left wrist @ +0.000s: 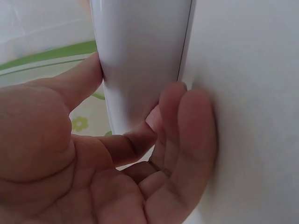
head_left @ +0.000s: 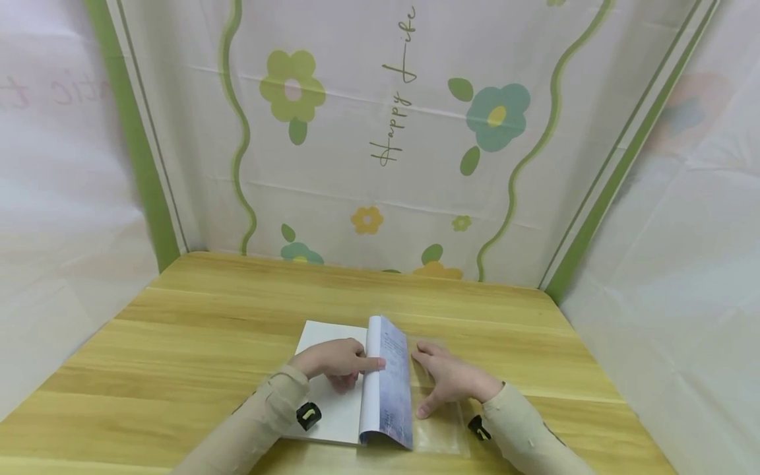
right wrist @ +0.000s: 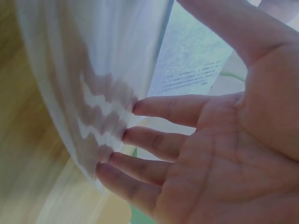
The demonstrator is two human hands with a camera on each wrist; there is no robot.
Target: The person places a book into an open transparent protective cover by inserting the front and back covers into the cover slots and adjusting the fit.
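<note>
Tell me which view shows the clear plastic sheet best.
The head view: the clear plastic sheet lies flat on the table, right of the book, under the right hand. The right wrist view shows it blurred against the fingertips. The left wrist view shows none.

The table (head_left: 208, 330) is pale wood with a smooth, slightly glossy, streaked grain. On it lies a book (head_left: 356, 382) of white matt paper; its raised cover (head_left: 393, 379) looks smooth and faintly shiny, printed blue-grey. Just right of the book lies a clear, glossy plastic sleeve (head_left: 442, 429). Behind the table hangs thin, creased, flower-printed sheeting (head_left: 380, 132) with a soft sheen.
</note>
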